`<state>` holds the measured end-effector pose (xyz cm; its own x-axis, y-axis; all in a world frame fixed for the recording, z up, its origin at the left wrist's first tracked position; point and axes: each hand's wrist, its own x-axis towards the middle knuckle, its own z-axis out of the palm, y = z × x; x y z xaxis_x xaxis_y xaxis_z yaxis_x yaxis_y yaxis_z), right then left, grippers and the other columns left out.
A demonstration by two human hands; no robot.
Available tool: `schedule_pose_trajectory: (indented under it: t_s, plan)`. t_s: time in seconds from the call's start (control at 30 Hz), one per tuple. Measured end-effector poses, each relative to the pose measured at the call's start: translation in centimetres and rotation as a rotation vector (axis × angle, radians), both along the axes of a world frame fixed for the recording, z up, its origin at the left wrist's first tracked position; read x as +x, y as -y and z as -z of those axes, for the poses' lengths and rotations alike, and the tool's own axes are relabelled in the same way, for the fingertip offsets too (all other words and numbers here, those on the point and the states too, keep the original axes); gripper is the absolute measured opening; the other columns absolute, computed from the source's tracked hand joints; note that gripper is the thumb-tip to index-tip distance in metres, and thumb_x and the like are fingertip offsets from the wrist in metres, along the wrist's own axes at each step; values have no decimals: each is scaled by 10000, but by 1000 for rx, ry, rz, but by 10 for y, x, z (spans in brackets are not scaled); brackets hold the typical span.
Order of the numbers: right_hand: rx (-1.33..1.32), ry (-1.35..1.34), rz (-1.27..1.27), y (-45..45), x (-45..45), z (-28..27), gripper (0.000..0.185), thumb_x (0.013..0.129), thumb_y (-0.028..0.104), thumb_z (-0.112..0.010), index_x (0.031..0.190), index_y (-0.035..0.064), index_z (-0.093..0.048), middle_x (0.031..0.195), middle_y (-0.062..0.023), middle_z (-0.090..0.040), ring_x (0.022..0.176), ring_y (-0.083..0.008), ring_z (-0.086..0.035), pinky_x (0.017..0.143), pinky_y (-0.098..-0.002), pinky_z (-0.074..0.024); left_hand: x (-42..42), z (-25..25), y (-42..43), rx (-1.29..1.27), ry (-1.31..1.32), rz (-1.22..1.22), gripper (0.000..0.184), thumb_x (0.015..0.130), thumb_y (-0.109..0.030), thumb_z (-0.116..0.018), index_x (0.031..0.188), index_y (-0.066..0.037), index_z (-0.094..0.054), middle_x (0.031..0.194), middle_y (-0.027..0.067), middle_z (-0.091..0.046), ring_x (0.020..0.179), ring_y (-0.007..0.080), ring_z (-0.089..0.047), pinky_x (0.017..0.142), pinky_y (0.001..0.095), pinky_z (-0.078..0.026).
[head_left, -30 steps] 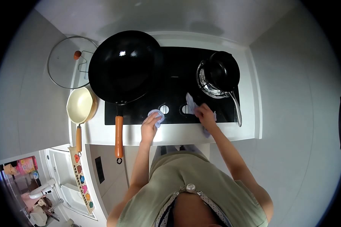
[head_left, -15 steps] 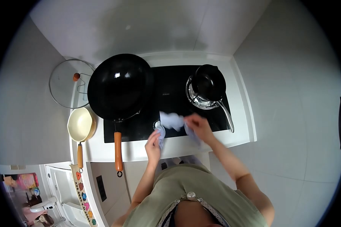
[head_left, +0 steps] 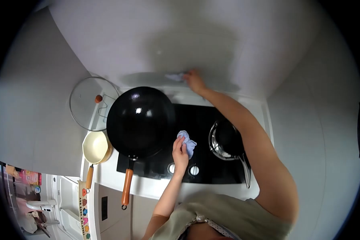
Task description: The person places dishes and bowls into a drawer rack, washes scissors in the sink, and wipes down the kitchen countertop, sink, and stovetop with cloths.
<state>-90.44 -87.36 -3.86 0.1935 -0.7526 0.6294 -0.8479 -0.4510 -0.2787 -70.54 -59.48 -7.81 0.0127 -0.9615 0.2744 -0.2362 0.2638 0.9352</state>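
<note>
My left hand (head_left: 181, 156) is closed on a crumpled pale lavender cloth (head_left: 191, 147) over the middle of the black gas stove (head_left: 192, 116), just right of the wok. My right hand (head_left: 195, 82) reaches far forward to the foot of the back wall. A pale cloth (head_left: 175, 77), blurred by motion, is pinched in its fingers close to the wall surface. The large black wok (head_left: 140, 124) with a wooden handle covers the left burner. On the right burner sits a small black saucepan (head_left: 229, 138) with a metal handle, partly hidden by my right forearm.
A glass lid (head_left: 88, 104) with a wooden knob leans at the left wall. Below it stands a cream pan (head_left: 96, 147). Two stove knobs (head_left: 194, 170) are at the front edge. A sink (head_left: 70, 200) with a faucet (head_left: 40, 205) lies at the lower left.
My right hand has swung from the stove's front up to the back wall with its cloth. My left hand has moved forward over the stove with the other cloth. The view has shifted.
</note>
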Motion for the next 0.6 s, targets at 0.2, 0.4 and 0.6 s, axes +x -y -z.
schedule_pose_trajectory:
  t_s: [0.2,0.4,0.6]
  plan:
    - [430,-619,-356,0,-59,53,272,807,193,-515,1068,135,-566,1148,-90,-500,1090,-286,-469,876,-391,-426,-41,20,86,-53,107,-124,319,841,20,-478,1153,-24,-530,1226,202,-477,1139,337,-454,964,343,-357]
    - [508,-877,-288,-87,-247,43,244,766,128,-527,999,143,-597,1167,-66,-493,1068,-271,-468,877,-364,-438,-80,54,188,-175,210,-96,382,789,103,-481,1136,-39,-550,1251,162,-438,1137,336,-457,948,344,-383]
    - [702,-846,116,-174,-382,28,189,689,57,-591,861,124,-630,1120,-82,-504,1034,-278,-507,830,-379,-474,-143,60,220,-186,441,212,493,686,140,-469,1111,-91,-559,1219,122,-440,1060,335,-496,873,354,-436]
